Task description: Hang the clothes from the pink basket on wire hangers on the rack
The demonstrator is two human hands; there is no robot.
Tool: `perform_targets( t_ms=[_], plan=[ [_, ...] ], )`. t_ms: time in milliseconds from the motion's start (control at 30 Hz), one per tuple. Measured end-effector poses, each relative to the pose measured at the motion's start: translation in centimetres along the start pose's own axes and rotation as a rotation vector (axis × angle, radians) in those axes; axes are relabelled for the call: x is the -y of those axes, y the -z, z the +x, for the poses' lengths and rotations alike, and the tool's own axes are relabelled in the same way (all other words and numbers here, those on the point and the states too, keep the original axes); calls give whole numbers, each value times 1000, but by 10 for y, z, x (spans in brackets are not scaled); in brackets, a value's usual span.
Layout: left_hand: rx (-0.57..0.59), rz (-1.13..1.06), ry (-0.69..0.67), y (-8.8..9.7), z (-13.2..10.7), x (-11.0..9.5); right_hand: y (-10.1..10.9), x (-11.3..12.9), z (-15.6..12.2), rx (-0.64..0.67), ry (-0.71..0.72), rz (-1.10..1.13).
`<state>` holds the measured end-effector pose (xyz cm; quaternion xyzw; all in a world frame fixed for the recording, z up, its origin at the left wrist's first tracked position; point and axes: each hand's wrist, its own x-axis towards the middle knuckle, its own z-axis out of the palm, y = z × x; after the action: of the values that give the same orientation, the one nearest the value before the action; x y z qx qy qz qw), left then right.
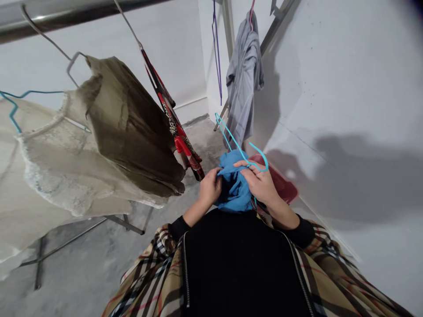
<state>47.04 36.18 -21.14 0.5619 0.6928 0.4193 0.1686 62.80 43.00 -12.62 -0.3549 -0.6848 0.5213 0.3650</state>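
I'm watching the left hand (210,187) clutching a crumpled blue fabric garment (236,193) while the right hand (263,184) is gripping it and a thin, hooked turquoise hanger (237,145).

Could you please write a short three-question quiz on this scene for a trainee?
1. Multiple choice: what colour is the cloth that the left hand and right hand both hold?
A) Red
B) Blue
C) White

2. True or false: in the picture, the hanging grey garment is to the left of the red patterned garment.

3. Short answer: which hand is at the hook end of the light-blue hanger by the cloth?

Key:
1. B
2. False; it is to the right.
3. The right hand.
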Motion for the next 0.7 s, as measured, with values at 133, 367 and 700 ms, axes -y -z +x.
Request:
perform_targets(
  t_ms=[133, 367, 700],
  plan=[
    [-26, -43, 73, 14, 12, 3, 9, -5, 0, -2, -12, -64],
    [307, 44, 86, 49, 26, 14, 19, -28, 6, -19, 57, -202],
    [635, -908, 751, 65, 20, 1, 20, -53, 8, 27, 120, -203]
  ],
)
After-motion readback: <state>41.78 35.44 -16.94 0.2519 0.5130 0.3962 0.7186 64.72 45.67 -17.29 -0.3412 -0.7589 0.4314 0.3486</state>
